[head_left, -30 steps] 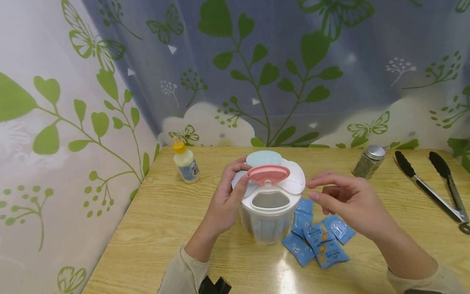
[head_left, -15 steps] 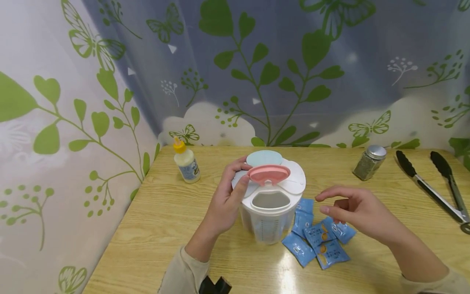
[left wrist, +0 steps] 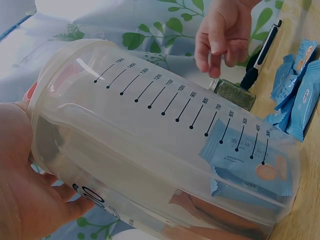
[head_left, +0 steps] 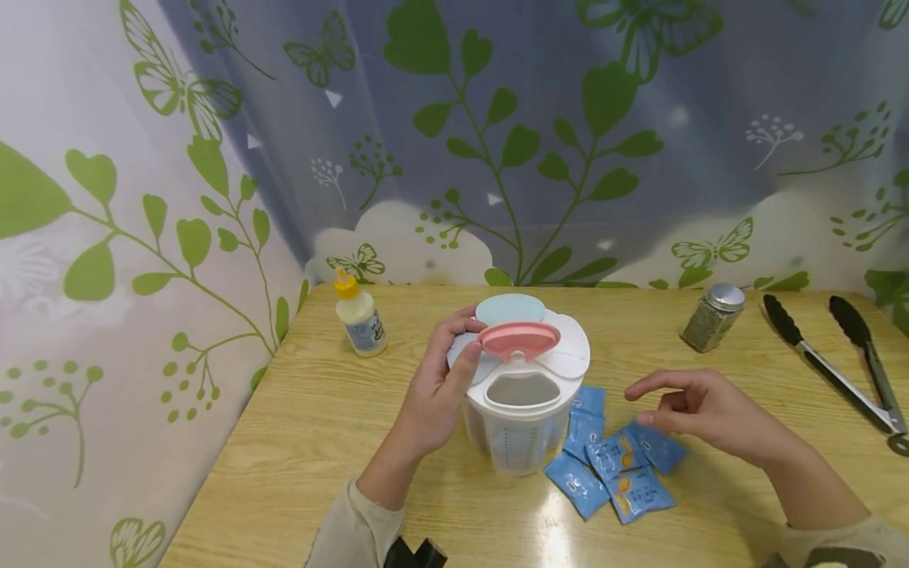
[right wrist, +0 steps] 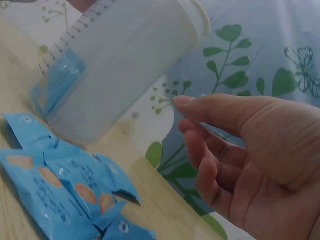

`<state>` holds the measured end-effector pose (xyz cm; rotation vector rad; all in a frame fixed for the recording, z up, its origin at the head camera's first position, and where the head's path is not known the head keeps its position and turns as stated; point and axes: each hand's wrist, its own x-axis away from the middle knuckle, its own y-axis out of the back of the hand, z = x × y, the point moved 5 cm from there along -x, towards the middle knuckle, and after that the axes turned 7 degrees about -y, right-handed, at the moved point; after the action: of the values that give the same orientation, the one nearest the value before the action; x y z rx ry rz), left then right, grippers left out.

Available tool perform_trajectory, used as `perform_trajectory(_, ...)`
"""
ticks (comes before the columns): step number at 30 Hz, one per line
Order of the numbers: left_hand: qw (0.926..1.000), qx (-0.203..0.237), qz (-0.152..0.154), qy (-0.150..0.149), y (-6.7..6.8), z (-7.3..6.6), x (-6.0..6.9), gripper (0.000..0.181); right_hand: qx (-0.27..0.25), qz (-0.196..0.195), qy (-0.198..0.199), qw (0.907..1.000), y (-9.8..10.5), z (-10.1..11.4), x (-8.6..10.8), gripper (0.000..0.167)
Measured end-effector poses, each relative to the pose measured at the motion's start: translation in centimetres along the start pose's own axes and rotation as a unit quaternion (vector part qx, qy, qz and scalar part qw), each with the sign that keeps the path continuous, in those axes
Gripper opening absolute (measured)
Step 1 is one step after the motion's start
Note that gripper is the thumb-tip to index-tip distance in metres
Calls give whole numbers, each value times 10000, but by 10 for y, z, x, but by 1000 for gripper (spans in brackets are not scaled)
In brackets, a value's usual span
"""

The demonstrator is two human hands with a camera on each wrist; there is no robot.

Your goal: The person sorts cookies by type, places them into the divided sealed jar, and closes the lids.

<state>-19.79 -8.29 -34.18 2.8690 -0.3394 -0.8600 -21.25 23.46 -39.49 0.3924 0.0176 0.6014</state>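
Note:
A clear plastic storage container [head_left: 521,442] with a white, several-flapped lid [head_left: 568,353] stands on the table. Its pink flap [head_left: 520,339] is raised, leaving one opening uncovered. My left hand [head_left: 438,390] grips the lid's left edge, thumb on top and fingers round the far side. Through the wall in the left wrist view, a blue packet [left wrist: 245,155] and a brownish packet [left wrist: 215,215] show inside. Several blue snack packets [head_left: 621,461] lie right of the container. Above them my right hand [head_left: 710,410] hovers with fingers loosely bent, holding nothing.
A small bottle [head_left: 362,319] with a yellow nozzle cap stands at the back left. At the back right are a glass jar [head_left: 712,317] of dried herbs and black-tipped tongs [head_left: 845,379]. A patterned curtain [head_left: 525,142] hangs behind the table [head_left: 284,473].
My right hand has moved from beside the lid, right and toward the near side, to above the packets. The left hand and the container have stayed in place.

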Motion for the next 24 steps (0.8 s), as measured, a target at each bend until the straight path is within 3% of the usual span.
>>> perform_trajectory(18,10000,-81,-25,-5,0,0,1,22,119,791,50,9968,4,-52,-8,42)
perform_trajectory(24,9999,-103,-51,-56,0,1,0,22,629,937,602,9918,5,-58,-5,46)
